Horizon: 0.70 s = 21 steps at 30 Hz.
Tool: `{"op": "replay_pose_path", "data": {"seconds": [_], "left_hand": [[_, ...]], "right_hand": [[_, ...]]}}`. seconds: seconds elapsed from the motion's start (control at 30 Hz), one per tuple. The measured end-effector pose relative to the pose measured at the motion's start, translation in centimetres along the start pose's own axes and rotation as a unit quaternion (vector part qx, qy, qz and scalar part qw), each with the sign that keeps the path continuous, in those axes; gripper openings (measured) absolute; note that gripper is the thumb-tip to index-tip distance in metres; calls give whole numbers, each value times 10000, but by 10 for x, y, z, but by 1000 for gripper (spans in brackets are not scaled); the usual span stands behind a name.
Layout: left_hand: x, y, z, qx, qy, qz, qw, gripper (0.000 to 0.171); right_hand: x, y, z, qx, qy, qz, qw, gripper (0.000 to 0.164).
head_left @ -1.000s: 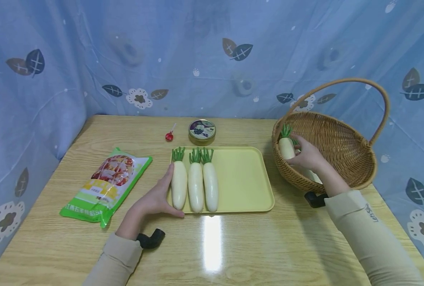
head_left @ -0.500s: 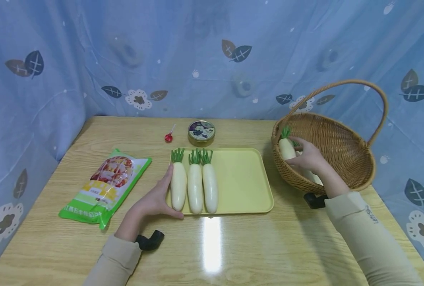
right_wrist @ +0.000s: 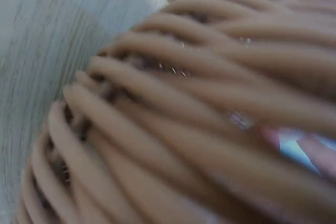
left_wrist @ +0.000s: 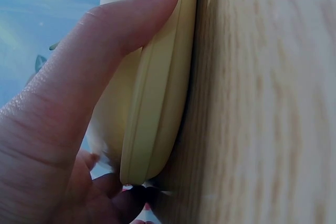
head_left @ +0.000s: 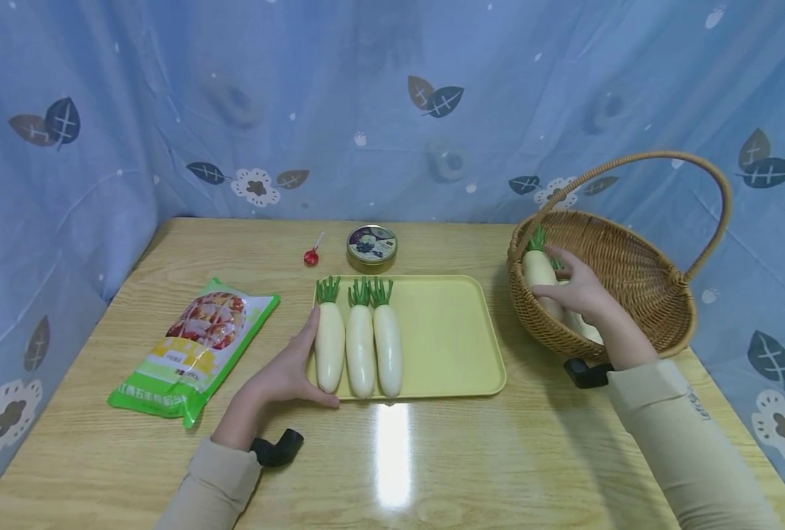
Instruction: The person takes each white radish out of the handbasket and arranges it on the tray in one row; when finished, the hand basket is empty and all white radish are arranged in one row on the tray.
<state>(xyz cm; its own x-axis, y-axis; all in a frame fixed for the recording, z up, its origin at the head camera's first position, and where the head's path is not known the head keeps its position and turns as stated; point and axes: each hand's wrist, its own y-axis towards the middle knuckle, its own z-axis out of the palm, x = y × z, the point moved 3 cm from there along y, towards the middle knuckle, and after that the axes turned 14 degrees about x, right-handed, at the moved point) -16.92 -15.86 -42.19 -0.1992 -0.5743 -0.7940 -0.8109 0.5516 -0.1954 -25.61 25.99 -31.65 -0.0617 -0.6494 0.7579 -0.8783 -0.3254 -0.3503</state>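
Observation:
In the head view, three white radishes (head_left: pixel 360 350) with green tops lie side by side on the left half of a yellow tray (head_left: pixel 448 335). My left hand (head_left: pixel 288 370) holds the tray's near left corner. The left wrist view shows its thumb (left_wrist: pixel 113 32) on the tray's rim, with fingers beyond the corner. Inside the wicker basket (head_left: pixel 630 283) at the right, my right hand (head_left: pixel 579 288) grips a white radish (head_left: pixel 538 269) between thumb and fingers. Another radish (head_left: pixel 584 326) is partly hidden beneath that hand. Basket weave fills most of the right wrist view.
A green and white food bag (head_left: pixel 196 350) lies left of the tray. Behind the tray are a red lollipop (head_left: pixel 311 257) and a round tin (head_left: pixel 372 246). The basket's tall handle (head_left: pixel 670 154) arches above it. A blue curtain (head_left: pixel 366 110) hangs behind the table.
My right hand and the radish it grips have shifted slightly to the right. The basket and its handle have also moved a little right. My left hand stays at the tray.

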Motion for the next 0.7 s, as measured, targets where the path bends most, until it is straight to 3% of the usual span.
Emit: {"op": "replay_pose_path", "data": {"seconds": [0.47, 0.7], "left_hand": [[0, -1, 0, -6, -20, 17, 10000, 146], [1, 0, 0, -17, 21, 7, 10000, 147]], "right_hand": [[-8, -11, -15, -279, 1221, -164, 9920, 85], [-7, -13, -18, -526, 1274, -17, 9905, 79]]}}
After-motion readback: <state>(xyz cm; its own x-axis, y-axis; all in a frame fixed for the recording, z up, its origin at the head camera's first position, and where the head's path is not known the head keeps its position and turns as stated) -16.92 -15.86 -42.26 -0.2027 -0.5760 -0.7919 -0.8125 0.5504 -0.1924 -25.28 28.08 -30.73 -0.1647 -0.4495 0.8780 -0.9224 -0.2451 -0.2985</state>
